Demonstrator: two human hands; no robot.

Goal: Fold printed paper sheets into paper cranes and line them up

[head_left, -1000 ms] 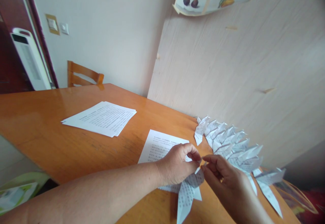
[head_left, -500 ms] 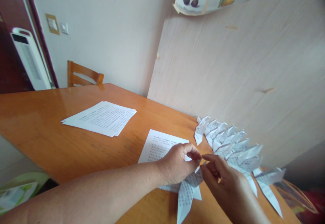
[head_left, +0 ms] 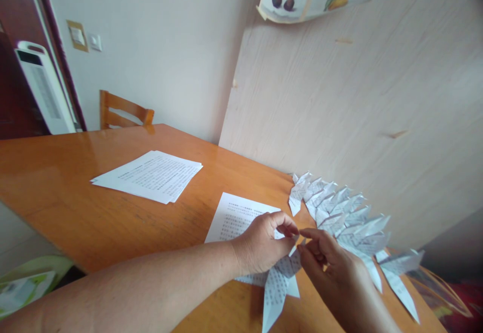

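Between my two hands is a folded paper figure (head_left: 277, 287) made from a printed sheet, with long pointed flaps hanging toward the table's near side. My left hand (head_left: 266, 240) pinches a small tip of it between thumb and fingers. Just to the right, my right hand (head_left: 328, 262) has thumb and forefinger closed at another small point of the same figure. The fingers partly hide the figure's upper folds. A flat printed sheet (head_left: 241, 212) lies beneath my left hand and forearm.
Several finished-looking folded paper figures (head_left: 345, 210) stand in rows along the table's right edge by the wooden panel. A stack of printed sheets (head_left: 151, 177) rests on the wooden table (head_left: 124, 227) at left. A chair (head_left: 126, 109) stands beyond the far edge.
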